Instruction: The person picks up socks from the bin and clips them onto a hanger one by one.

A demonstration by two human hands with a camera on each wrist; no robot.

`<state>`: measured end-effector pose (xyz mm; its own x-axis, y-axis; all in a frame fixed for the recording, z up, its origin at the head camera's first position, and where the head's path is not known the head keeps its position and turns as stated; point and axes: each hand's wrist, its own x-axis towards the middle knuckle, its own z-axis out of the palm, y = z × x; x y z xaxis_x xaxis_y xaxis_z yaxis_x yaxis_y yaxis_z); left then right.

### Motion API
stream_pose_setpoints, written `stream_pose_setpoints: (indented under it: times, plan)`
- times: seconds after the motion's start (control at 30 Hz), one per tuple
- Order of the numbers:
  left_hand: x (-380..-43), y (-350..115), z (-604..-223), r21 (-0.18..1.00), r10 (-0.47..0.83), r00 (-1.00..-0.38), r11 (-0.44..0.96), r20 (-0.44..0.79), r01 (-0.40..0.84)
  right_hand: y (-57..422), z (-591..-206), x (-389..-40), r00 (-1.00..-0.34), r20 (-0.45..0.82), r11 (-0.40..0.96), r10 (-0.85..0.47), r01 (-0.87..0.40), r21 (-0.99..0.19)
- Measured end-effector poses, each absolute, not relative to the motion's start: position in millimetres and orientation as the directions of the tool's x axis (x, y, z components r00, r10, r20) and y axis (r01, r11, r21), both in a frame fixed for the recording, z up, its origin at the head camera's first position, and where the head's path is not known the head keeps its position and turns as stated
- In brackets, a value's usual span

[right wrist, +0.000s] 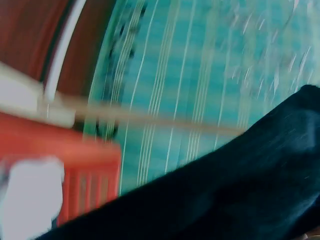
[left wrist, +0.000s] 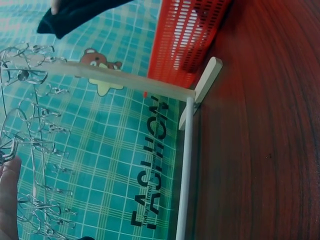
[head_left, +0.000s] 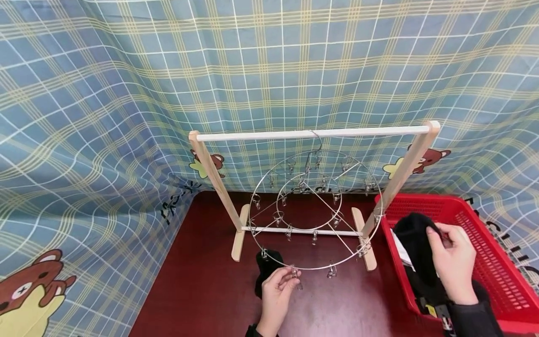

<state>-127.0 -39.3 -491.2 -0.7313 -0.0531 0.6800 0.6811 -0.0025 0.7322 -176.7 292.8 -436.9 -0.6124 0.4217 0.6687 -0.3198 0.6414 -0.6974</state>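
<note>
My left hand (head_left: 275, 295) pinches a metal clip (head_left: 295, 276) on the near rim of a round wire drying hanger (head_left: 311, 268). Just left of it, a black sock (head_left: 269, 267) hangs below a neighbouring clip. On the right, my right hand (head_left: 455, 257) grips one end of another black sock (head_left: 414, 238) between thumb and fingers, over the red basket (head_left: 497, 262). That same sock (right wrist: 240, 170) stretches dark across the right wrist view. At the left wrist view's edge, a left finger (left wrist: 9, 195) shows beside the clips.
The hanger hooks over the white bar (head_left: 269, 135) of a wooden stand, whose right post (head_left: 402, 175) rises beside the basket. Many clips dangle from its two rings. A white cloth (head_left: 402, 250) lies in the basket. Plaid curtain (head_left: 294, 70) surrounds the dark red table (head_left: 185, 281).
</note>
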Motion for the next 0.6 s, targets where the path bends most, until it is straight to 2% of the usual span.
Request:
stream_pose_setpoints:
  times: [0.17, 0.23, 0.33, 0.37, 0.53, 0.57, 0.6]
  plan:
    - [-128, -40, -487, 0.753, -0.049, -0.752, 0.037, 0.658, 0.657, 261, -443, -155, -0.678, 0.585, 0.451, 0.445, -0.395, -0.801]
    - [-127, -40, -484, 0.784, -0.047, -0.782, 0.038, 0.621, 0.620, 249, -448, -145, -0.698, 0.562, 0.364, 0.445, -0.432, -0.825]
    - [-126, -41, -480, 0.838, -0.031, -0.838, 0.034, 0.546, 0.545, 235, -461, -135, -0.707, 0.555, 0.308, 0.438, -0.462, -0.832]
    - [-126, -42, -478, 0.853, -0.023, -0.853, 0.037, 0.521, 0.520, 234, -471, -134, -0.702, 0.574, 0.249, 0.422, -0.519, -0.818]
    - [-124, -44, -472, 0.906, 0.002, -0.909, 0.081, 0.417, 0.416, 215, -490, -120, -0.712, 0.557, 0.032, 0.427, -0.604, -0.796]
    - [-123, -44, -472, 0.914, 0.003, -0.918, 0.090, 0.396, 0.395, 217, -505, -121, -0.704, 0.582, -0.023, 0.406, -0.645, -0.764]
    - [-122, -44, -471, 0.923, 0.002, -0.927, 0.094, 0.374, 0.373, 212, -508, -117, -0.717, 0.551, -0.015, 0.427, -0.615, -0.788]
